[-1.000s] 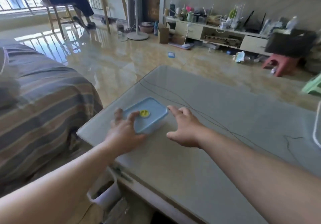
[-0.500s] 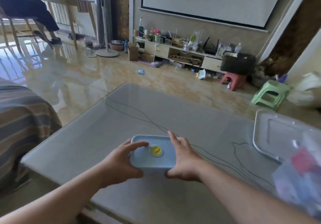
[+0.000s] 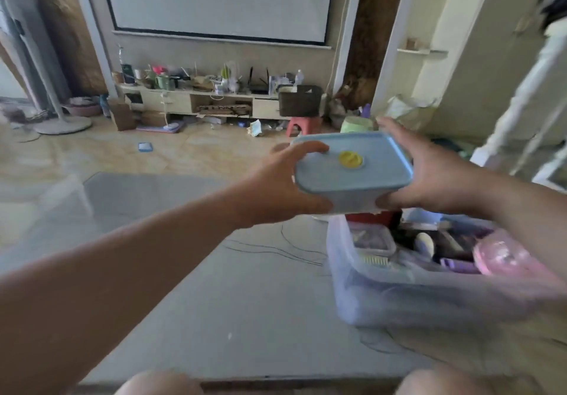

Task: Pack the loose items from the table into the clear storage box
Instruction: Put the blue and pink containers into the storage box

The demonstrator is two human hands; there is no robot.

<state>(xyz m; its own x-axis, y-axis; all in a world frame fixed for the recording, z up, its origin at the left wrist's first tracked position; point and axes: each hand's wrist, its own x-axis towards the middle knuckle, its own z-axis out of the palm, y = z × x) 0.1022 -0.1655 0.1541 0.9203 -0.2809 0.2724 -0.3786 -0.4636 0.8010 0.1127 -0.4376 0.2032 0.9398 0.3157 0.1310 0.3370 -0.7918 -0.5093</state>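
Both hands clamp the tub [image 3: 352, 170] at frame centre-right, held in the air above the far left end of the box [image 3: 429, 284]. Left hand [image 3: 276, 186] curls round its left end, thumb underneath; right hand [image 3: 429, 177] curls round the right end. The two-sided grip likely keeps it level for lowering in. Lid up, yellow cap [image 3: 350, 159] on top. Long axis runs left-right across frame. The box sits lower right on the table [image 3: 245, 302], already holding blurred items.
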